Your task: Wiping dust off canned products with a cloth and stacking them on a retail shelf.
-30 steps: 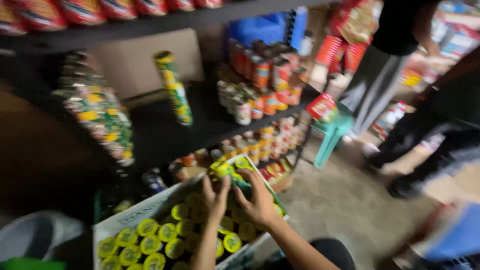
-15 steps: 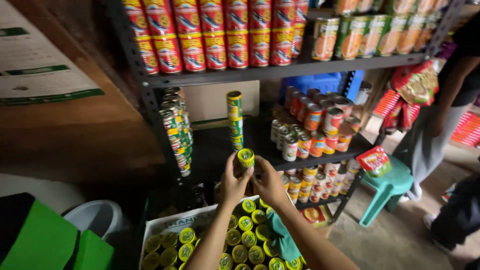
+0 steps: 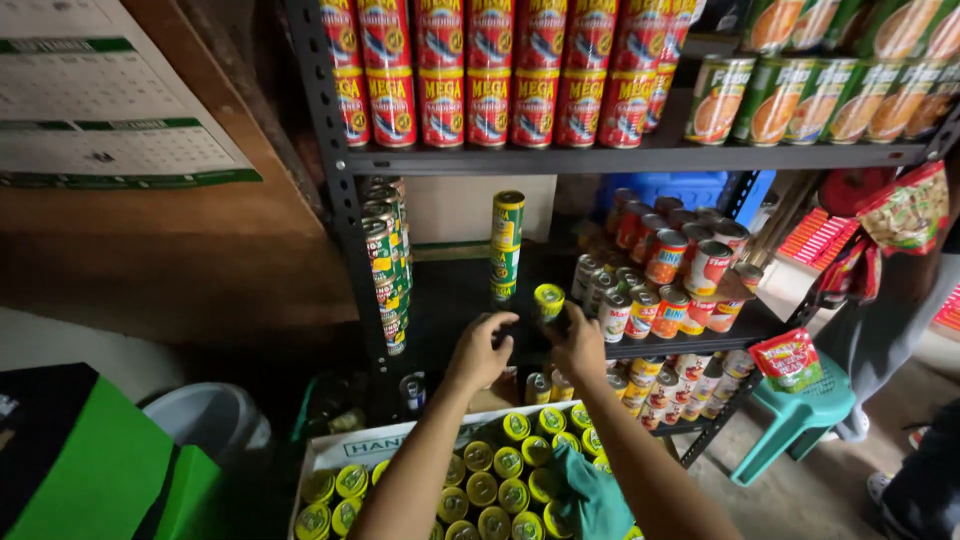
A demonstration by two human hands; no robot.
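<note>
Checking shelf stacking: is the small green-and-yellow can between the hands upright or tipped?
Tipped. The small green-and-yellow can shows its round yellow lid toward the camera, held over the dark metal shelf.

The can in the hands is green with a yellow top. The cans in the box match it. The top-shelf cans are red. The stool is teal.
</note>
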